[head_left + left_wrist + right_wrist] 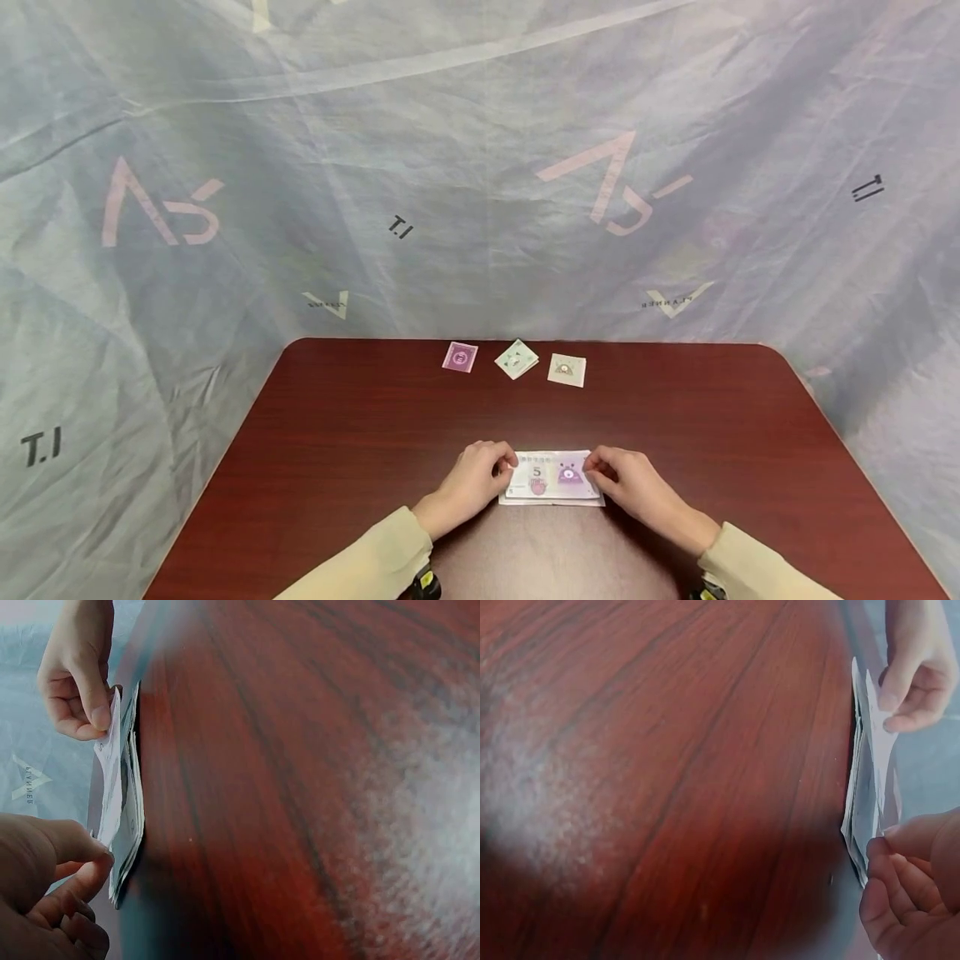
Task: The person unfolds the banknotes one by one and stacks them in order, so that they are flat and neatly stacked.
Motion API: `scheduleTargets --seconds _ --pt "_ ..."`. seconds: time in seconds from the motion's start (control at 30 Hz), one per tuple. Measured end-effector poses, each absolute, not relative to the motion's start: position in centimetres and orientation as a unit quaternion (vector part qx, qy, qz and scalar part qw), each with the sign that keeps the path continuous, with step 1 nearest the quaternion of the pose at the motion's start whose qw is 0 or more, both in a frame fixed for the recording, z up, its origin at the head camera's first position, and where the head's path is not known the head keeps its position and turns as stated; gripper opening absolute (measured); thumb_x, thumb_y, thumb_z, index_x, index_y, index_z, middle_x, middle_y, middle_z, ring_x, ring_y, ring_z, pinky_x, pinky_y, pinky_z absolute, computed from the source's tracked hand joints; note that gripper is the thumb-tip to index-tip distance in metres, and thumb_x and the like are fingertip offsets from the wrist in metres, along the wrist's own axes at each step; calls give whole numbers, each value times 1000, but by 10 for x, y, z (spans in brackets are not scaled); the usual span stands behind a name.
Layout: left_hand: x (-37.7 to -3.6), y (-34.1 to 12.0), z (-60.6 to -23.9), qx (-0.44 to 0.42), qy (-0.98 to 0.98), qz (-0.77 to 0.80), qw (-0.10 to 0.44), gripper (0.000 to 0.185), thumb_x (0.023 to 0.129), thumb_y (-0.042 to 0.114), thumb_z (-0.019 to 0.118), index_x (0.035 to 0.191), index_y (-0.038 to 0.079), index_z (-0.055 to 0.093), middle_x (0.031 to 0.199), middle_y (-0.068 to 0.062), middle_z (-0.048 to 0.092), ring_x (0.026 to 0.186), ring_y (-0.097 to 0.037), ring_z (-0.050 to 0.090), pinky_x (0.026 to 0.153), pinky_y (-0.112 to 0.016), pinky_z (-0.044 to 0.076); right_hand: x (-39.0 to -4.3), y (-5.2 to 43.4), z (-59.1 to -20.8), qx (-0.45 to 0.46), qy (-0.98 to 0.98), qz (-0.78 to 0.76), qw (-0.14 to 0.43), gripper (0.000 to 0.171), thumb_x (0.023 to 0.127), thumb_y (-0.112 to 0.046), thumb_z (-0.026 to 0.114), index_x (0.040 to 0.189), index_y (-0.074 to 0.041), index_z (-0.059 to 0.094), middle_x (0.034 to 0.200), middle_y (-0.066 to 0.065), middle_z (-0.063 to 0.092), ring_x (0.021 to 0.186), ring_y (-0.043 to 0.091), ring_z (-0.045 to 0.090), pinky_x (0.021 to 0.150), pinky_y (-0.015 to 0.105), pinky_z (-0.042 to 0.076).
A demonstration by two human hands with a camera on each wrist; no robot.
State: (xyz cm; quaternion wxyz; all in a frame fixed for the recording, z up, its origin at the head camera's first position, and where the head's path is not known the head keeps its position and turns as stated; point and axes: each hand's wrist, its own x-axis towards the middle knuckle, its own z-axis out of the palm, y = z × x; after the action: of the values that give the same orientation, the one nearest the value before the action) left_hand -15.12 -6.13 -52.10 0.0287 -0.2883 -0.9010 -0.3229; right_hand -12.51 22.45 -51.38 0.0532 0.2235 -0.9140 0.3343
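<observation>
A small stack of play-money bills [552, 482] lies on the dark red wooden table [360, 433] near its front edge. The top bill shows a "5" and purple print. My left hand [501, 471] pinches the left end of the top bill and my right hand [600, 472] pinches its right end. In the left wrist view the top bill [109, 769] is raised slightly off the stack [129, 825], between my left hand [79, 881] and my right hand [90, 712]. The right wrist view shows the same stack [861, 810], with my right hand [889, 851] and my left hand [900, 701] at its ends.
Three folded bills lie in a row at the table's far edge: a purple one [460, 357], a green one [517, 359] and a beige one [567, 370]. A wrinkled grey printed sheet [480, 167] hangs behind and around the table.
</observation>
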Motion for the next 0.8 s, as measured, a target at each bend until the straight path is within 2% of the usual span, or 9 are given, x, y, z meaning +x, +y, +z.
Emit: scheduleTargets --seconds 0.27,0.8 --pt "-150 -61 -522 -294 -903 -310 51 14 83 -6 70 87 8 70 79 2 64 77 -12 54 73 -26 47 -126 220 -516 226 -912 337 59 18 89 1 77 90 -16 70 81 -12 67 73 -3 57 64 24 50" --pt "-154 -60 -527 -281 -908 -308 34 12 86 -3 70 88 10 70 77 6 59 76 -8 49 70 -23 44 -128 220 -518 234 -912 331 56 19 87 4 75 93 -13 69 87 -10 68 74 -3 57 63 23 51"
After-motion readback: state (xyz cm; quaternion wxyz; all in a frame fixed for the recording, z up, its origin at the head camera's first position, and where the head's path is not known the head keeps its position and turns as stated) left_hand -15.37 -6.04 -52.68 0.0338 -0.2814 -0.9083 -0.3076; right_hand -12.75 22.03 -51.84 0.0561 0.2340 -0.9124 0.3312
